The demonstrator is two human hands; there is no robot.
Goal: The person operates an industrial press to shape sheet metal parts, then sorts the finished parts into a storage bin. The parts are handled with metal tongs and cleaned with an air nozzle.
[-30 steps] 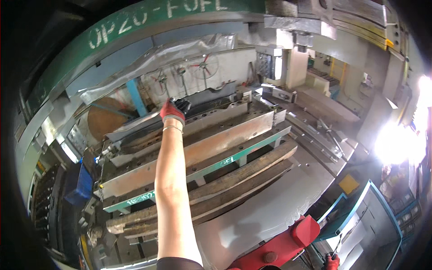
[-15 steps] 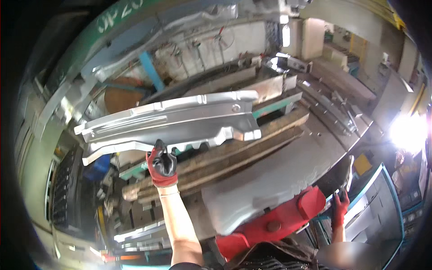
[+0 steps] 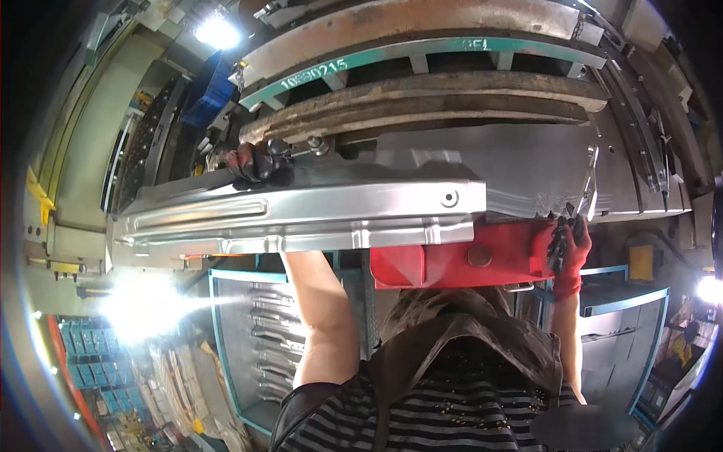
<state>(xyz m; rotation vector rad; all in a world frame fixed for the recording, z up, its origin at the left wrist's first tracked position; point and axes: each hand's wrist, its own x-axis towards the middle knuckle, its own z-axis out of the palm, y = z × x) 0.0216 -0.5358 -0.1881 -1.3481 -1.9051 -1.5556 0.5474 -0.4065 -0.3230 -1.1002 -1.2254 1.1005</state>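
Observation:
A long, shiny stamped metal panel (image 3: pixel 324 212) with ribs and a round hole lies across in front of me, above the near edge of the work bed. My left hand (image 3: pixel 252 160), in a red and black glove, grips its far edge, the forearm passing beneath the panel. My right hand (image 3: pixel 570 245), gloved alike, is closed around a slender bright metal tool (image 3: pixel 591 181) pointing away from me; its exact kind is unclear. Between the panel and my right hand sits a red block (image 3: pixel 480 256) with a round brown knob. Behind them lies a smooth grey metal sheet (image 3: pixel 512 154).
Beyond the bed run wooden beams (image 3: pixel 422 94) and a green rail (image 3: pixel 418 64). A blue-framed bin (image 3: pixel 216 331) at near left holds several stamped parts. Another blue-framed bin (image 3: pixel 666 324) stands at near right. A blue box (image 3: pixel 207 94) sits at far left.
The panel has come from over the far rails toward me, with my left hand gripping it. My view has tilted down. My right hand still holds the tool beside the red block.

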